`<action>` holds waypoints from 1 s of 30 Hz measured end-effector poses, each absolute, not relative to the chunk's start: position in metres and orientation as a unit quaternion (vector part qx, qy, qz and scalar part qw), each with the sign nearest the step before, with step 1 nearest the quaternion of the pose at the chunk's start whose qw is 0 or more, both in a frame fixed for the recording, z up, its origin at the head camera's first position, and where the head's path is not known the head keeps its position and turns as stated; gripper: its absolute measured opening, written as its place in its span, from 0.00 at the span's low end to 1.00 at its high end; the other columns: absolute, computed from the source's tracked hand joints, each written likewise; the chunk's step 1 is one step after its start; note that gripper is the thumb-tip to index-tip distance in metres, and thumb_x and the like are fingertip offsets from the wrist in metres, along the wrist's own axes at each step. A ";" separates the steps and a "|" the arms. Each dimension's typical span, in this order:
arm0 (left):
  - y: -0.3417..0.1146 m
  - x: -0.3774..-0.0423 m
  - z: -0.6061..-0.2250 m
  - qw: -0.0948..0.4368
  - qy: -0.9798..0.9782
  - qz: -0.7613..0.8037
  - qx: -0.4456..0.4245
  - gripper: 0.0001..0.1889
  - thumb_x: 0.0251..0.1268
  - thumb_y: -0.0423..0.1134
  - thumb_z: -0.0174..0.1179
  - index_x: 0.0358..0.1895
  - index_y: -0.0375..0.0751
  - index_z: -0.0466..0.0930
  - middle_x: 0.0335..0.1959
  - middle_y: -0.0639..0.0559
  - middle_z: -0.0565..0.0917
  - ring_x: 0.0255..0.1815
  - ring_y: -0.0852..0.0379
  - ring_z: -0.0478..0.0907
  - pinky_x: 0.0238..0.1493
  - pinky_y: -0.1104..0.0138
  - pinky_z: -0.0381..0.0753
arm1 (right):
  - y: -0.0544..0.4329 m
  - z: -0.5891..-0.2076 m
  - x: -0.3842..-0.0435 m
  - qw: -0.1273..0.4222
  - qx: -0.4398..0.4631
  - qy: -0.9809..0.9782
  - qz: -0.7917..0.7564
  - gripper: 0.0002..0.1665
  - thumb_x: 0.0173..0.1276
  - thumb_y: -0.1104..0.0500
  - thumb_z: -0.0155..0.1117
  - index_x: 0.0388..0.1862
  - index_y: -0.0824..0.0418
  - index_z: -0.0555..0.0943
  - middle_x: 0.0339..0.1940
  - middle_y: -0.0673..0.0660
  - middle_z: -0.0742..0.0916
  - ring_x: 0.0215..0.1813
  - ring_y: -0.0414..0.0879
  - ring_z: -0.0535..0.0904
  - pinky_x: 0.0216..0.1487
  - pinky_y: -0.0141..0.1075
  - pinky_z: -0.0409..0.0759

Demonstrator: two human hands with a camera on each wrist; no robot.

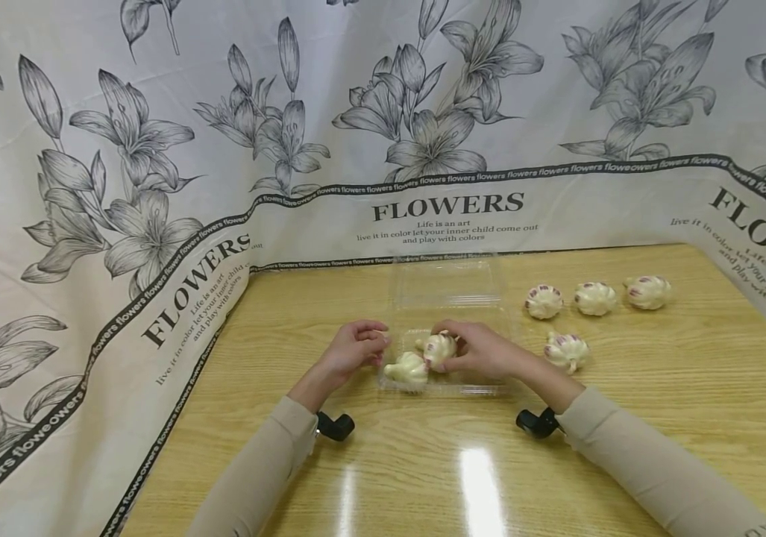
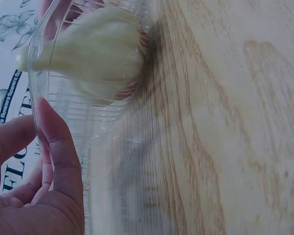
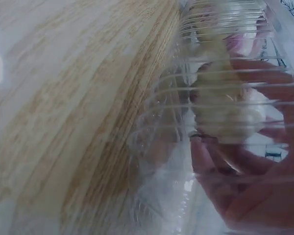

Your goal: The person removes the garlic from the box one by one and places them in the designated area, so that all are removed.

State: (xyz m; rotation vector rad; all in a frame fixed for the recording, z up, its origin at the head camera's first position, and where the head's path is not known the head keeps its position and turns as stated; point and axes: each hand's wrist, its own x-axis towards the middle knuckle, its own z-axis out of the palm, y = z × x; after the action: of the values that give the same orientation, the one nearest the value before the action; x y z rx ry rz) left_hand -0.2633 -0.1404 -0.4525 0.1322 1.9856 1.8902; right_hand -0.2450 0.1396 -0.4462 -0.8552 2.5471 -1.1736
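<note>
A clear plastic clamshell box [image 1: 483,377] lies with its lid [image 1: 446,282] folded back toward the curtain. Inside its left part sits one garlic bulb [image 1: 406,370]. My right hand [image 1: 479,349] reaches into the box and grips a second garlic bulb [image 1: 439,349] beside the first. Through the ribbed wall in the right wrist view, the fingers [image 3: 245,166] show curled round that bulb. At the box's left edge, my left hand [image 1: 354,347] pinches the rim between thumb and fingers, as the left wrist view shows with the rim [image 2: 35,88].
To the right of the box, a garlic bulb [image 1: 567,351] lies near my right forearm. Three more bulbs form a row behind it, the leftmost garlic bulb [image 1: 544,301] closest to the box. A flower-printed curtain [image 1: 329,224] borders the wooden table [image 1: 423,477] at the back and sides.
</note>
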 end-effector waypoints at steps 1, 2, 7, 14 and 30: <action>-0.140 -0.263 -0.453 0.197 0.709 0.675 0.047 0.22 0.73 0.28 0.60 0.67 0.25 0.70 0.41 0.42 0.80 0.31 0.57 0.78 0.33 0.67 0.83 | 0.140 -0.446 -0.245 0.100 -0.291 0.864 -0.398 0.35 0.64 0.54 0.77 0.65 0.64 0.75 0.53 0.64 0.85 0.48 0.54 0.84 0.48 0.42 0.87; -0.140 -0.263 -0.452 0.197 0.709 0.675 0.046 0.22 0.73 0.28 0.60 0.66 0.25 0.70 0.41 0.43 0.80 0.31 0.57 0.78 0.33 0.67 0.83 | 0.140 -0.446 -0.244 0.095 -0.290 0.865 -0.398 0.35 0.64 0.55 0.77 0.66 0.65 0.75 0.53 0.64 0.85 0.48 0.54 0.84 0.48 0.42 0.87; -0.140 -0.264 -0.453 0.195 0.710 0.676 0.047 0.22 0.73 0.28 0.61 0.66 0.25 0.70 0.38 0.47 0.81 0.31 0.57 0.78 0.33 0.68 0.83 | 0.142 -0.442 -0.242 0.053 -0.269 0.879 -0.390 0.37 0.63 0.58 0.77 0.67 0.68 0.74 0.54 0.62 0.84 0.50 0.54 0.83 0.49 0.42 0.87; -0.140 -0.265 -0.453 0.195 0.707 0.678 0.048 0.22 0.73 0.28 0.60 0.66 0.23 0.70 0.37 0.48 0.80 0.31 0.58 0.77 0.32 0.68 0.84 | 0.148 -0.434 -0.239 0.009 -0.245 0.884 -0.399 0.37 0.62 0.61 0.77 0.67 0.70 0.74 0.56 0.66 0.83 0.53 0.58 0.83 0.50 0.44 0.87; -0.140 -0.264 -0.452 0.197 0.708 0.676 0.047 0.23 0.73 0.27 0.60 0.67 0.23 0.69 0.35 0.51 0.80 0.30 0.59 0.77 0.32 0.68 0.83 | 0.178 -0.419 -0.228 -0.023 -0.224 0.901 -0.371 0.39 0.62 0.57 0.79 0.69 0.69 0.73 0.63 0.68 0.80 0.55 0.60 0.82 0.53 0.49 0.86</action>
State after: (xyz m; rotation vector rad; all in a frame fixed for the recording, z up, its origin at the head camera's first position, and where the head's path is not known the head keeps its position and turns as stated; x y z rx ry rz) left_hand -0.2639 -0.1396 -0.4518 0.1321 1.9820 1.8934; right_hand -0.2285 0.1783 -0.4191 -0.7154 2.8729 -1.1821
